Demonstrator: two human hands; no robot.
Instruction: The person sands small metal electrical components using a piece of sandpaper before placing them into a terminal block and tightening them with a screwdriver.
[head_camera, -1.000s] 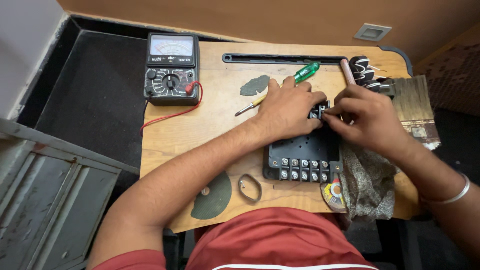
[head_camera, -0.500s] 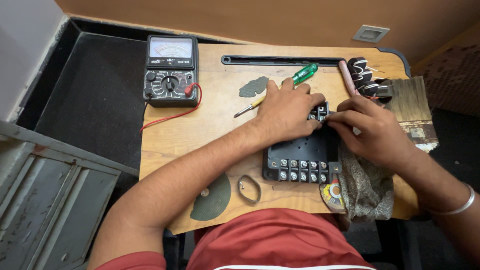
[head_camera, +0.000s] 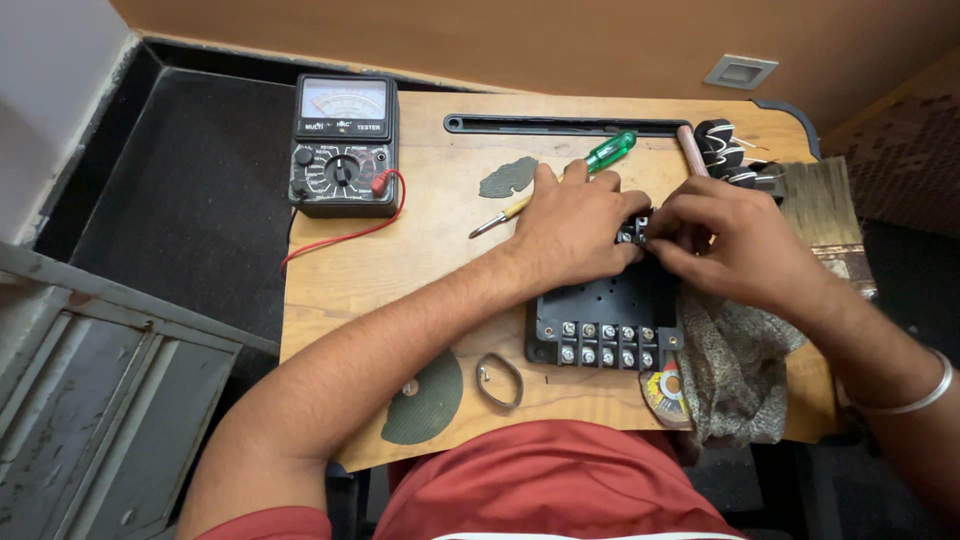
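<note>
Honestly, both hands crowd the terminal block (head_camera: 610, 310): left hand (head_camera: 575, 225) clamps its far edge, right hand (head_camera: 725, 240) pinches narrowly at a terminal there. A slip could shove the block into the rag (head_camera: 735, 365) at the bench's (head_camera: 400, 280) right edge, or drop a loosened screw into it.

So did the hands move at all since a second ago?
Barely. The right hand slid a little left along the far edge of the black terminal block, closer to the left hand. Both rest there as before. The meter and green screwdriver stayed put.
</note>
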